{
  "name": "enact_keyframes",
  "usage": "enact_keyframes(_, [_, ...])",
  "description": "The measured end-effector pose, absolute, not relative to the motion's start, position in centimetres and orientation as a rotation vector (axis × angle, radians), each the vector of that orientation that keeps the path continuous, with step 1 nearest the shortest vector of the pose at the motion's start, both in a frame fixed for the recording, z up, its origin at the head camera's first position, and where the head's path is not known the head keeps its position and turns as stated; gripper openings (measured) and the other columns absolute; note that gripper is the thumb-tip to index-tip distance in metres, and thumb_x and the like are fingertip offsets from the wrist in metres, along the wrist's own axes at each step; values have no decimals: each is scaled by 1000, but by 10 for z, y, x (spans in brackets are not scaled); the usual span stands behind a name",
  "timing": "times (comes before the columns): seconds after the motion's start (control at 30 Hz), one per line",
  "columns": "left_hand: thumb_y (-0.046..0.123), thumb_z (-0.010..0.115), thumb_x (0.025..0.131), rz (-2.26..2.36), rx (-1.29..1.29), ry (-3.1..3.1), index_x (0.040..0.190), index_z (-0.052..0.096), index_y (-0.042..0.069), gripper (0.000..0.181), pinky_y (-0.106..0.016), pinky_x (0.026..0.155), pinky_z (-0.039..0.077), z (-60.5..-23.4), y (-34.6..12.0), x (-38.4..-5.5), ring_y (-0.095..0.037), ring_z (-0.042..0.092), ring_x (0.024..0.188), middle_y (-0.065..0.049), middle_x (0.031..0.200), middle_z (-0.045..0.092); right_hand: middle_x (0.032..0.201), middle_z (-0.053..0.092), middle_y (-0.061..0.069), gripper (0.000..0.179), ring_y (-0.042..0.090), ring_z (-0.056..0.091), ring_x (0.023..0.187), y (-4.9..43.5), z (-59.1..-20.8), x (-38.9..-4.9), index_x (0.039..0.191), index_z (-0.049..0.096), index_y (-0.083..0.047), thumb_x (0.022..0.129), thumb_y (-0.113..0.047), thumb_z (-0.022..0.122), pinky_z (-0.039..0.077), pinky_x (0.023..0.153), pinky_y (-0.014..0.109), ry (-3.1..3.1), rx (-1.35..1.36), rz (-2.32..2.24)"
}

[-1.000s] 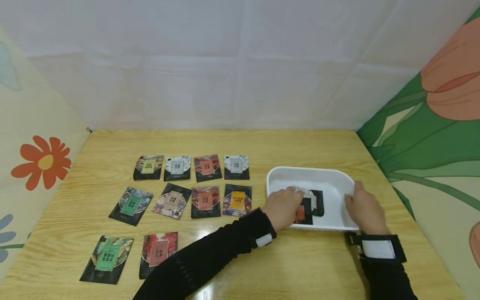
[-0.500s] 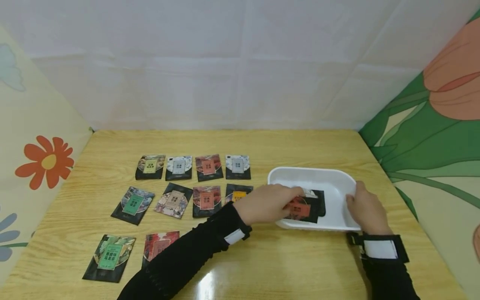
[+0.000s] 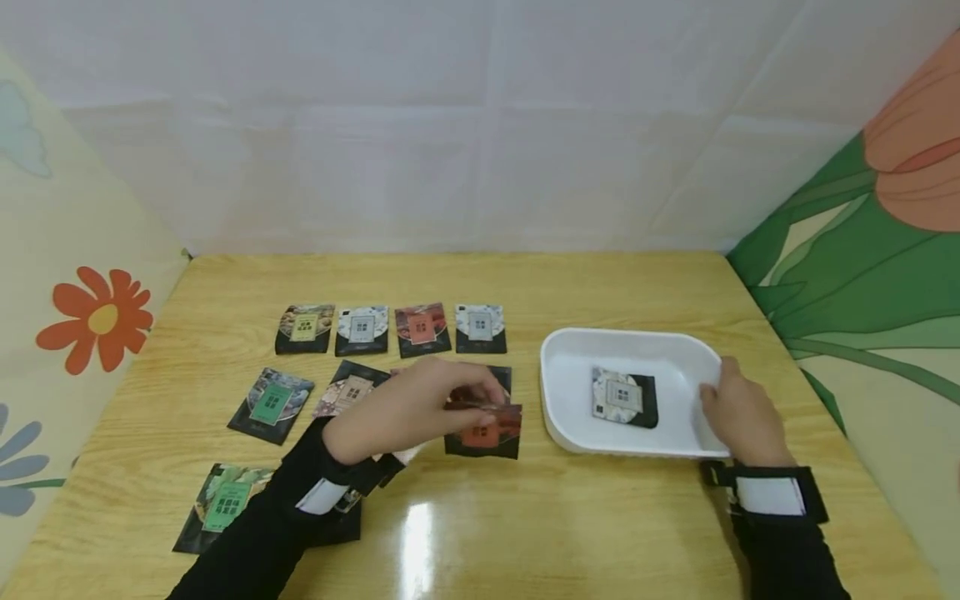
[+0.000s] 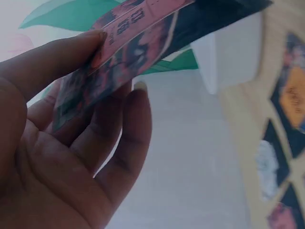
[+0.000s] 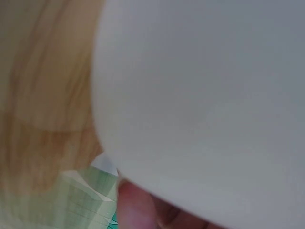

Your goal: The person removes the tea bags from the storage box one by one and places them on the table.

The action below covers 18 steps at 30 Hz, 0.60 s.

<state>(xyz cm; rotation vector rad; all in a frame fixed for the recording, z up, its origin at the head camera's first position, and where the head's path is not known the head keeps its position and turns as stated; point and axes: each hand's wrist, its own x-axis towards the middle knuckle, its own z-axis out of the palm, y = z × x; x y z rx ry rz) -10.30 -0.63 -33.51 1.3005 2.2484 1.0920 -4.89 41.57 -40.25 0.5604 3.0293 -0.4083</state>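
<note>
My left hand (image 3: 420, 408) pinches a red-labelled black sachet (image 3: 491, 437) between thumb and fingers, above the table left of the white plastic tray (image 3: 686, 375). In the left wrist view the thumb lies on the printed face of the sachet (image 4: 138, 47), with the other fingers behind it. My right hand (image 3: 746, 417) grips the tray's right end, thumb over the rim; the right wrist view shows mostly blurred white tray wall (image 5: 200, 95). Inside the tray lies a white-labelled sachet (image 3: 618, 396), overlapping a dark one beneath it.
A back row of several sachets (image 3: 362, 331) lies left of the tray. In front are a green-labelled sachet (image 3: 272, 406) and a pinkish one (image 3: 351, 392), partly covered by my left arm. Another green sachet (image 3: 225, 504) lies at the front left. Patterned cloth (image 3: 862, 292) borders the right edge.
My left hand has lifted the red-labelled sachet out of the tray and carried it left over the table. My right hand stays on the tray's right end.
</note>
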Motion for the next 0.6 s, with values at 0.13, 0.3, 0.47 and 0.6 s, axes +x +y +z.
enact_keyframes(0.13, [23, 63, 92, 1083, 1191, 2238, 109, 65, 22, 17, -23, 69, 47, -363, -25, -102, -1, 59, 78, 16, 95, 63, 108, 49, 47, 55, 54, 58, 90, 418, -400, -48, 135, 26, 21, 96, -12, 45, 46, 65, 54, 3023, 557, -411])
enact_keyframes(0.3, [20, 63, 92, 1110, 1045, 2187, 111, 65, 21, 19, -24, 70, 48, -390, -39, -97, -2, 61, 81, 13, 92, 64, 106, 50, 47, 54, 53, 59, 87, 418, -401, -48, 134, 27, 22, 96, -12, 45, 46, 63, 52, 3030, 547, -421])
enact_keyframes(0.47, [19, 62, 93, 1096, 967, 2148, 111, 65, 22, 19, -26, 63, 47, -401, -49, -90, -6, 61, 72, 10, 85, 64, 104, 50, 46, 54, 53, 59, 87, 418, -401, -48, 134, 27, 22, 96, -12, 45, 46, 63, 52, 3030, 561, -418])
enact_keyframes(0.6, [15, 62, 92, 1015, 938, 2178, 111, 64, 20, 19, -25, 57, 44, -406, -55, -88, -7, 57, 63, 9, 79, 63, 105, 50, 46, 54, 54, 59, 88, 416, -401, -49, 134, 27, 21, 96, -12, 45, 46, 65, 53, 3036, 557, -422])
